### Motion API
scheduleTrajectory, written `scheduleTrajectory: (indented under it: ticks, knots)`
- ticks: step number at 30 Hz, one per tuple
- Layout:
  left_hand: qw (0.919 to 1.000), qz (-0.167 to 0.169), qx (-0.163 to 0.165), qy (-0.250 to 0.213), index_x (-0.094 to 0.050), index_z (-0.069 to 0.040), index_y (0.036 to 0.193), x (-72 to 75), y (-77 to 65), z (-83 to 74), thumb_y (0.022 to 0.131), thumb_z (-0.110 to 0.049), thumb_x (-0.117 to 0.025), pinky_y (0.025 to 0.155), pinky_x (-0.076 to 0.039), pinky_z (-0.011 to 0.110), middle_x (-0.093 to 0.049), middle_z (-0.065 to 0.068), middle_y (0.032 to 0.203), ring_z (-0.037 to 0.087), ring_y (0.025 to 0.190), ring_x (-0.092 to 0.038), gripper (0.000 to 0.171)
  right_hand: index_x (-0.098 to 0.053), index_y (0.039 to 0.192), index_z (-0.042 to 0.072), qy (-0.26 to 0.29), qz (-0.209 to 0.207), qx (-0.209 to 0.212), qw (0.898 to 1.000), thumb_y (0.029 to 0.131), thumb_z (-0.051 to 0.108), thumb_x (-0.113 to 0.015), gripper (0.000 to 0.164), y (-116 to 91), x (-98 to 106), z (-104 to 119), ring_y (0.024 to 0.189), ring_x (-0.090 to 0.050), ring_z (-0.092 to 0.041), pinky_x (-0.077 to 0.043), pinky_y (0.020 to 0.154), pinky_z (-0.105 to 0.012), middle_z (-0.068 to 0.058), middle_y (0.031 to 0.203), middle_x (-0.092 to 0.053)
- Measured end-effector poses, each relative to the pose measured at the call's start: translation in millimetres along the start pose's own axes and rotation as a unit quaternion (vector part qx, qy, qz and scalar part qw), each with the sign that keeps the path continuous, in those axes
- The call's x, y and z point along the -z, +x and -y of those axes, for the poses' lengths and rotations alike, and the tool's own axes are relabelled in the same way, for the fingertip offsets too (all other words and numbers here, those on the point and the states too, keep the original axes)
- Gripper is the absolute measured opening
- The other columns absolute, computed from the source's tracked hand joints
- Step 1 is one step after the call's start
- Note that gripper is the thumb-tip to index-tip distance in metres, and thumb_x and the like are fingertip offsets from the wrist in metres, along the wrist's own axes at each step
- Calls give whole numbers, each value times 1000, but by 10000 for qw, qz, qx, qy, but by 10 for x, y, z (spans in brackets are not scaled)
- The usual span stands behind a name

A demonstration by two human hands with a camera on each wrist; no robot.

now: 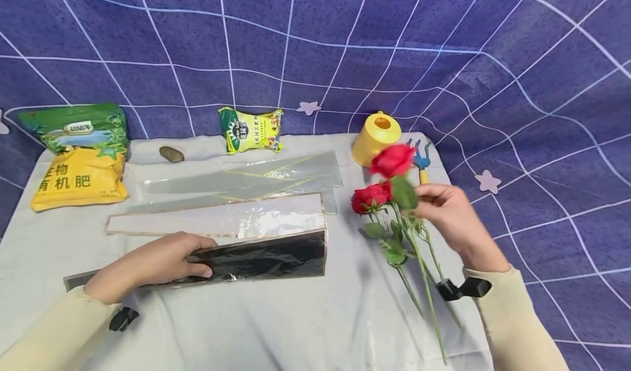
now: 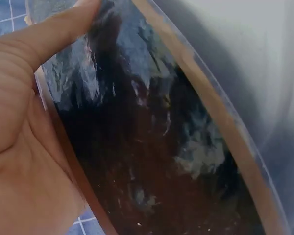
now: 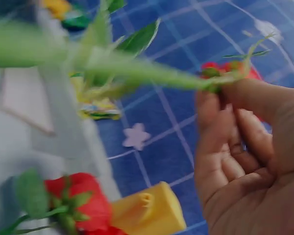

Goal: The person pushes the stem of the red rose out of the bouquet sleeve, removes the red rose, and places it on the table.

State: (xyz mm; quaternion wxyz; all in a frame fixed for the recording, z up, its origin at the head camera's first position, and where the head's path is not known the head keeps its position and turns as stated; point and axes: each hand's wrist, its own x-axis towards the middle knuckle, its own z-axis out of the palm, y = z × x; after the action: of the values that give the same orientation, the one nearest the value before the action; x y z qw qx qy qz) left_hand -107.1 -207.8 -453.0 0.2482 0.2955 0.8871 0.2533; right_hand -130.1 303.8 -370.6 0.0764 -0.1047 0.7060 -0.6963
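My left hand (image 1: 160, 258) grips a black flower sleeve (image 1: 276, 257) with a tan border, thumb on its upper face. The left wrist view shows the shiny sleeve (image 2: 137, 147) close up, its far end out of sight. My right hand (image 1: 453, 220) pinches a red rose (image 1: 393, 160) by its green stem just below the bloom, above the table. Below it lie other red roses (image 1: 367, 198) with leafy stems, partly covered by the held one. In the right wrist view the held stem (image 3: 152, 73) is blurred.
A white-faced sleeve (image 1: 281, 215) and clear sleeves (image 1: 300, 168) lie behind the black one. Along the back are a yellow-green fertilizer bag (image 1: 81, 176), a stone (image 1: 171, 153), a small packet (image 1: 253, 131), a yellow watering can (image 1: 367, 141) and a blue hand fork (image 1: 421, 157).
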Motion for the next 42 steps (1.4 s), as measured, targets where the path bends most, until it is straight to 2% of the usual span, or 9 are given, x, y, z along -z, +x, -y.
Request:
scheduleTrajectory:
  ticks: [4, 7, 11, 17, 22, 26, 29, 37, 42]
  knots:
    - [9989, -189, 294, 313, -60, -27, 114, -45, 2, -7, 83, -46, -67, 81, -46, 41, -62, -12, 106, 14, 97, -59, 37, -71, 96, 0, -1964, -5, -368, 9798, 80, 4, -74, 17, 34, -286, -182, 68, -65, -20, -52, 58, -29, -8, 85, -69]
    - [9971, -312, 455, 522, -59, -25, 120, -77, 3, -36, 85, -51, -62, 84, -45, 45, -61, -6, 114, 21, 103, -59, 44, -73, 92, 6, -2748, -11, -365, 9608, 78, 11, -77, 15, 92, -414, -419, 68, -65, -19, -52, 57, -29, -4, 80, -69]
    - [9951, -440, 527, 712, -58, -23, 123, -100, -12, -69, 88, -51, -58, 85, -45, 48, -61, -3, 117, 23, 105, -58, 46, -74, 87, 12, -3623, -9, -5, 9321, 77, 16, -77, 11, 134, -472, -695, 64, -61, -11, -49, 55, -27, 6, 76, -67]
    - [9901, -907, 431, 977, -51, -18, 133, -153, -39, -87, 90, -43, -61, 84, -44, 49, -58, 3, 122, 27, 109, -56, 51, -75, 83, 16, -4625, -166, 465, 8852, 75, 16, -78, 8, 164, -505, -882, 63, -59, -1, -48, 56, -26, 12, 73, -65]
    - [9736, -1618, -7, 1611, -39, -21, 143, -216, -47, -99, 88, -32, -65, 66, -47, 40, -56, 0, 109, 18, 90, -58, 61, -75, 82, 14, -5139, 18, 598, 8558, 76, 14, -76, 6, 188, -498, -914, 62, -57, -2, -47, 56, -27, 11, 72, -64]
    - [9638, -1851, -387, 1880, -44, -21, 140, -276, -24, -115, 87, -29, -67, 68, -45, 38, -53, 0, 108, 16, 88, -53, 59, -74, 81, 14, -5487, 75, 620, 8337, 76, 14, -76, 5, 208, -457, -919, 61, -55, -6, -45, 55, -29, 10, 71, -63]
    - [9621, -1852, -548, 1923, -48, -19, 137, -330, -4, -127, 85, -28, -69, 75, -44, 40, -53, 1, 111, 18, 92, -53, 57, -74, 82, 14, -5650, 74, 664, 8224, 76, 13, -76, 6, 225, -438, -923, 61, -56, -8, -46, 56, -30, 8, 71, -64]
    - [9657, -1615, -553, 1954, -55, -17, 132, -441, 21, -170, 85, -32, -69, 80, -43, 42, -52, 3, 116, 21, 99, -52, 51, -74, 76, 16, -5772, 196, 731, 8131, 74, 12, -77, 5, 266, -453, -971, 61, -56, -7, -47, 57, -29, 10, 69, -62]
    - [9705, -1855, -354, 1499, -53, -18, 133, -425, -4, -222, 87, -36, -66, 86, -41, 46, -50, 5, 125, 23, 110, -49, 51, -74, 74, 16, -5719, 381, 458, 8182, 75, 19, -78, 5, 314, -479, -877, 58, -55, -5, -46, 54, -28, 11, 66, -62]
